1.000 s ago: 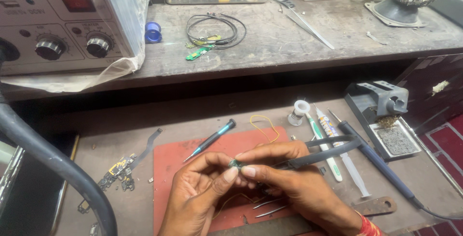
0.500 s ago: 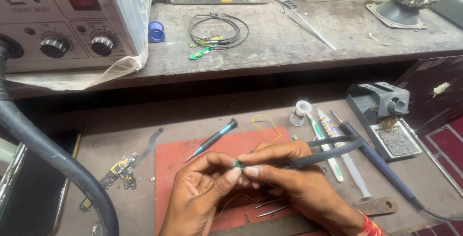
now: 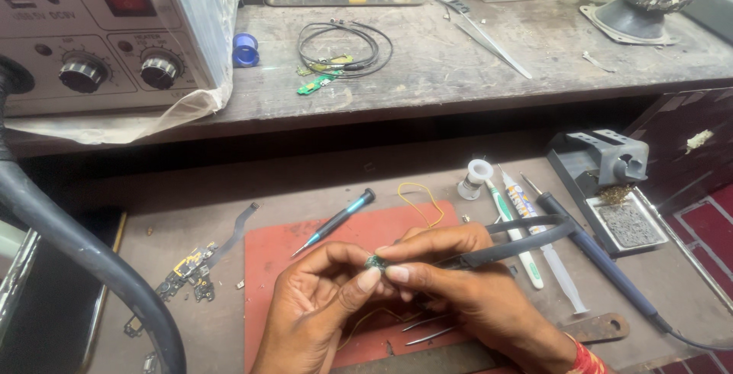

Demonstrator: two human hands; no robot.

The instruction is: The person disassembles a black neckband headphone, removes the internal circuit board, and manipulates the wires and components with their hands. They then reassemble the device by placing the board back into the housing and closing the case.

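Observation:
Over a red work mat my left hand and my right hand meet fingertip to fingertip. Between them they pinch a tiny dark green component. My right hand also holds black tweezers, whose handles stick out to the right. Thin yellow wire trails below the fingers onto the mat. A small screwdriver with a teal shaft lies on the mat just above my left hand.
A soldering iron and stand sit to the right, next to tubes and a solder spool. A flex circuit part lies at left. A thick grey hose crosses the left. On the upper shelf stand a rework station and coiled cable.

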